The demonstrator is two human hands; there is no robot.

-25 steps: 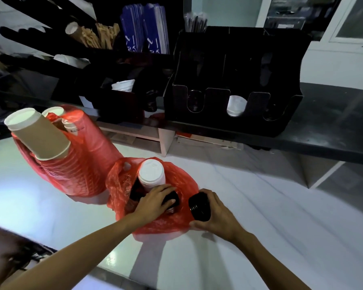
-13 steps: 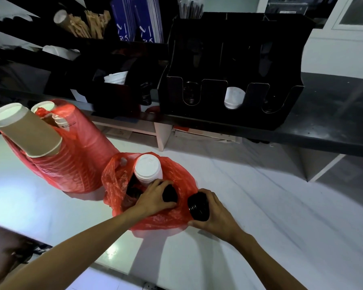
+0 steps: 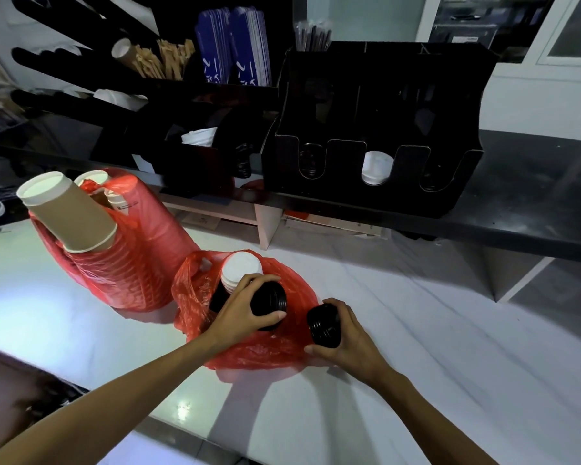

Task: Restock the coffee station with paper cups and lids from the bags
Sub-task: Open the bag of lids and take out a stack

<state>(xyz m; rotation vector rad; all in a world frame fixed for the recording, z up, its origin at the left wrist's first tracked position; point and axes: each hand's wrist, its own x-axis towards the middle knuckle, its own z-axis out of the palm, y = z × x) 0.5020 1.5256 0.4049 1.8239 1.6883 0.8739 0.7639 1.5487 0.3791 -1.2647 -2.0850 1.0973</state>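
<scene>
Two red plastic bags stand on the white desk (image 3: 450,380). The left bag (image 3: 141,263) holds stacks of brown paper cups; three stack tops show, the largest cup stack (image 3: 69,214) leaning out to the left. The right bag (image 3: 265,350) holds lids: one white lid stack (image 3: 240,270) stands upright in it, and dark lids lie beside that stack.

Two hands are in view, each curled round one stack of black lids. The left hand (image 3: 240,317) grips a black stack (image 3: 271,305) at the mouth of the right bag, thumb on the near side and fingers over the top. The right hand (image 3: 351,340) grips a second black stack (image 3: 324,325), just beside the bag's right edge and low over the desk. The two black stacks are near each other but apart.

On the dark shelf (image 3: 524,209) behind stands a black organiser (image 3: 376,129) with three U-shaped front slots: the left slot shows dark lids, the middle slot (image 3: 376,167) white lids; the contents of the right slot cannot be told. Further left are two packs of blue sleeves (image 3: 233,48) bearing white marks, not readable, and a bundle of wooden stirrers (image 3: 168,58). A small printed label shows on one cup in the left bag; its text is too small to read.
</scene>
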